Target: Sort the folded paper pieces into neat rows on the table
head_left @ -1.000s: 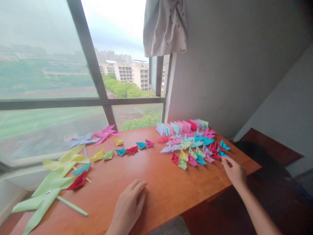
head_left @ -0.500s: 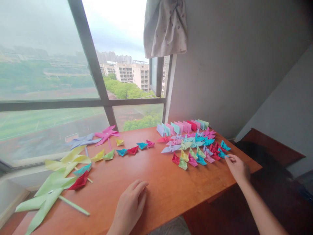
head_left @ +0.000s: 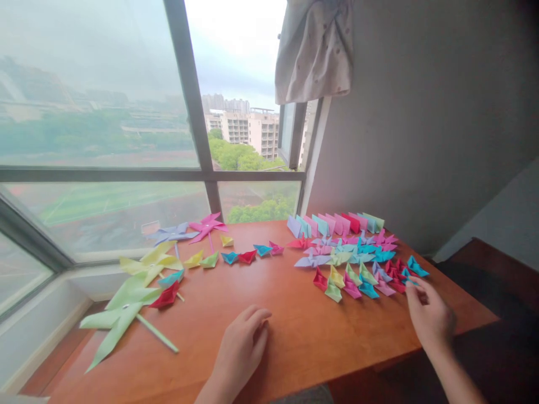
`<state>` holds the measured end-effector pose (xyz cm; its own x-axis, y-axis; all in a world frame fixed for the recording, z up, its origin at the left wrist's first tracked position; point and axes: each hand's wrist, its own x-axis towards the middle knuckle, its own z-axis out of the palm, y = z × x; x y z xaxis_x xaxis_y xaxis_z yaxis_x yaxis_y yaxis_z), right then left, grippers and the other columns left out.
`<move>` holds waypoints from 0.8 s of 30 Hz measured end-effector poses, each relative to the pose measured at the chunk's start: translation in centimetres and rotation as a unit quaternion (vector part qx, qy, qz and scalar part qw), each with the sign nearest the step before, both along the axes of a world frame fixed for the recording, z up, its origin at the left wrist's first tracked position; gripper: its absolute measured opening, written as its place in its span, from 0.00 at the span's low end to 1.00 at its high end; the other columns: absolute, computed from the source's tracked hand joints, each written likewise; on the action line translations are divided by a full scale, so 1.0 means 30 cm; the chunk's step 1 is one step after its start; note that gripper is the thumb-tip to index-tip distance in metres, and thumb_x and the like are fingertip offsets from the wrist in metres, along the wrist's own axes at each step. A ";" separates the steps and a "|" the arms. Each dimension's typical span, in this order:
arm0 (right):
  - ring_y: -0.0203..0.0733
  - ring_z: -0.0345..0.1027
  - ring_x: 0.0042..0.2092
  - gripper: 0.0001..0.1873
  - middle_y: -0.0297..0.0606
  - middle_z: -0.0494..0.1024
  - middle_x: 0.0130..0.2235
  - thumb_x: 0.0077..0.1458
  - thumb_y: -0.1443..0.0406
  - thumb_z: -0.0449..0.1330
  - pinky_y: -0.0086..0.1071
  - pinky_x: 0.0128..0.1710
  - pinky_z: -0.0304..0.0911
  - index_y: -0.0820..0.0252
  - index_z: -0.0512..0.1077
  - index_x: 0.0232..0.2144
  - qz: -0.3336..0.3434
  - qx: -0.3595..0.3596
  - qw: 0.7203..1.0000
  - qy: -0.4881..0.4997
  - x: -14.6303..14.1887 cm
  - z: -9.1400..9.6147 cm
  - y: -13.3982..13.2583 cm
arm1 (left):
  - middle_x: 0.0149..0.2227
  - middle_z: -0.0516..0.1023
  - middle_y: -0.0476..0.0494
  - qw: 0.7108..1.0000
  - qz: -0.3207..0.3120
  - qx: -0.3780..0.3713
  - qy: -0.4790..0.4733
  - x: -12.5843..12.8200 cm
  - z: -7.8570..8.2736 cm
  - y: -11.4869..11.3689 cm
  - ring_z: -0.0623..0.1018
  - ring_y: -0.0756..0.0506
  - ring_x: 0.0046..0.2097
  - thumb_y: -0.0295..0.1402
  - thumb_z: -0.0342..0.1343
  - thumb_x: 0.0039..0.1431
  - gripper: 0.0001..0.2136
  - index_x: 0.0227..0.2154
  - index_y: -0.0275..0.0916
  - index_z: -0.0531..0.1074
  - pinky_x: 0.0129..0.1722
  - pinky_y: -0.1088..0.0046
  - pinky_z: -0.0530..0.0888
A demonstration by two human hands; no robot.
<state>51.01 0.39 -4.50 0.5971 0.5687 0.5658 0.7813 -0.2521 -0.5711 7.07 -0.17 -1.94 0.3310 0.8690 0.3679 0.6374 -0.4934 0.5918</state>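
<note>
My right hand (head_left: 433, 315) is at the near right end of the rows of folded paper. Its thumb and forefinger are pinched at a small blue paper boat (head_left: 407, 275), partly covered by the fingertips. Just beyond is another blue paper boat (head_left: 416, 266), and dark red paper boats (head_left: 394, 274) sit to its left. My left hand (head_left: 244, 343) rests on the wooden table (head_left: 311, 336), fingers loosely bent, thumb apart, nothing in it. Nearest to it on the left lies a light green paper pinwheel (head_left: 125, 306) with a stick.
Paper cranes (head_left: 339, 255) lie behind the boats, with upright folded papers (head_left: 337, 224) at the back. More boats, such as a red one (head_left: 167, 295), form a line on the left beside yellow (head_left: 152, 262), lilac and pink pinwheels. A window (head_left: 101, 174) borders the table.
The view has turned left, so the table and its things appear further right. My right hand stays at the blue boat; my left hand stays resting on the table.
</note>
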 end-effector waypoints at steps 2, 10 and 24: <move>0.48 0.74 0.34 0.22 0.44 0.81 0.36 0.56 0.50 0.55 0.36 0.35 0.67 0.60 0.77 0.41 0.094 0.022 0.995 0.015 -0.169 0.028 -0.004 | 0.34 0.78 0.44 0.999 0.012 -0.017 -0.031 0.005 -0.001 0.003 0.79 0.47 0.33 0.26 0.48 0.61 0.10 0.38 0.41 0.74 0.33 0.75 0.75; 0.42 0.75 0.33 0.14 0.41 0.81 0.34 0.62 0.59 0.53 0.31 0.33 0.71 0.58 0.77 0.37 0.434 -0.010 0.896 0.097 -0.706 0.043 0.009 | 0.34 0.78 0.45 0.978 0.202 0.045 0.013 -0.221 0.072 0.071 0.77 0.48 0.29 0.32 0.49 0.61 0.11 0.40 0.39 0.75 0.29 0.74 0.73; 0.43 0.76 0.38 0.15 0.42 0.81 0.37 0.63 0.61 0.51 0.33 0.38 0.71 0.59 0.76 0.38 0.459 -0.054 0.883 0.078 -0.724 0.000 0.011 | 0.39 0.81 0.44 0.874 0.430 0.007 0.225 -0.565 0.078 0.056 0.80 0.43 0.38 0.34 0.51 0.61 0.10 0.41 0.41 0.75 0.31 0.72 0.71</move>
<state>29.29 0.71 -4.52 -0.0791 0.8995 0.4298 0.5991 0.3875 -0.7006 -9.88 1.51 0.40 -0.3296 0.8637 0.3814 0.9427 0.2785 0.1840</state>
